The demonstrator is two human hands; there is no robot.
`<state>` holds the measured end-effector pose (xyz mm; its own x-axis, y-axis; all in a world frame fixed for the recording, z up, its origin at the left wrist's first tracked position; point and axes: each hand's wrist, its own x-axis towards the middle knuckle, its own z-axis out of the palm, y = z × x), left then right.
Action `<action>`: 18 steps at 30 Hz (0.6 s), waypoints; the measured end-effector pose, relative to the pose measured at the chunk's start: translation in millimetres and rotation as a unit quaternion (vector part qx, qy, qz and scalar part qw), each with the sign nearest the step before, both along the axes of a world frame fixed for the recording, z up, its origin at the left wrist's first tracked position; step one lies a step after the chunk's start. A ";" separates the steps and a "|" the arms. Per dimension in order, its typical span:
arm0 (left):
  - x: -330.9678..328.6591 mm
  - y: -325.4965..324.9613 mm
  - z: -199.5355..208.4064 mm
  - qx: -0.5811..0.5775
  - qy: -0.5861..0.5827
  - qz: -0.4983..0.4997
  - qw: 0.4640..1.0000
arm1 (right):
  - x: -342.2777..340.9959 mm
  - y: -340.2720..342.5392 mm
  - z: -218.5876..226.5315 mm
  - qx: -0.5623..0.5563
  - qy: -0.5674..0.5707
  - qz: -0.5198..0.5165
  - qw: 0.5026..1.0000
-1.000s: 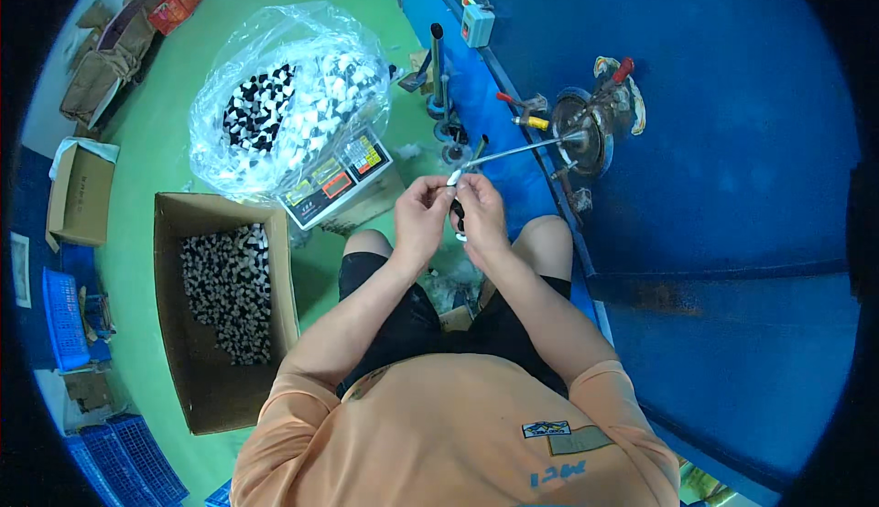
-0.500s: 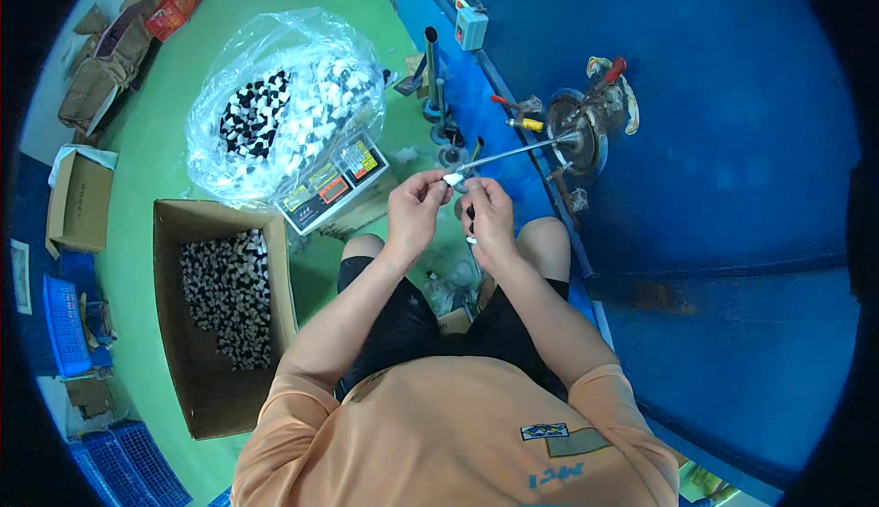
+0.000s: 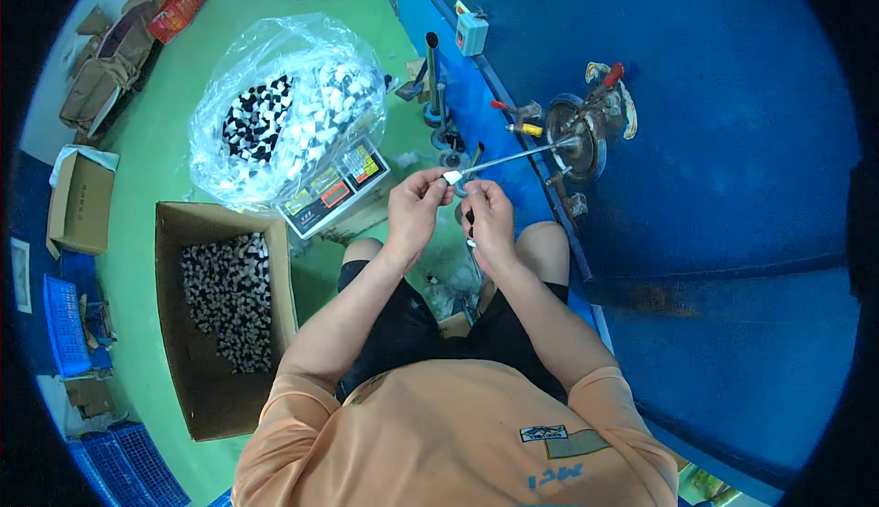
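In front of my lap, my left hand (image 3: pixel 414 214) pinches a small black-and-white plastic piece (image 3: pixel 452 177) between thumb and fingertips. The piece sits at the near end of a thin metal rod (image 3: pixel 513 156), which slants up to the right to a round metal fixture (image 3: pixel 577 136). Close beside it is my right hand (image 3: pixel 489 223), its thumb and forefinger pressed together near the rod's tip. Another small black-and-white piece (image 3: pixel 471 223) shows in the curl of its fingers; how many it holds is hidden.
Left of my legs stands an open cardboard box (image 3: pixel 224 406) part filled with similar pieces. Beyond it, a see-through plastic bag (image 3: pixel 215 76) of them rests on a scale (image 3: pixel 334 191). A blue panel (image 3: pixel 714 186) fills the right side. An upright pipe (image 3: pixel 433 67) stands ahead.
Both hands stay at the rod's tip with almost no movement. The whole view has shifted very slightly.
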<state>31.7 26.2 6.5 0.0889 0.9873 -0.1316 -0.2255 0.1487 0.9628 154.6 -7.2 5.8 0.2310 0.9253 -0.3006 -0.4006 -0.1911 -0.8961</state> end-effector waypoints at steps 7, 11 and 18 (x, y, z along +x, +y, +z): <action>6.4 0.8 16.6 0.032 0.053 -0.011 0.998 | -2.9 11.6 8.8 0.075 -0.081 0.008 0.994; 14.2 2.3 15.7 0.055 0.067 -0.020 0.996 | 6.8 20.0 12.2 0.055 -0.061 -0.017 0.996; 21.1 -0.6 17.5 0.025 0.016 0.015 0.999 | 2.9 21.2 14.7 0.045 -0.027 -0.016 0.998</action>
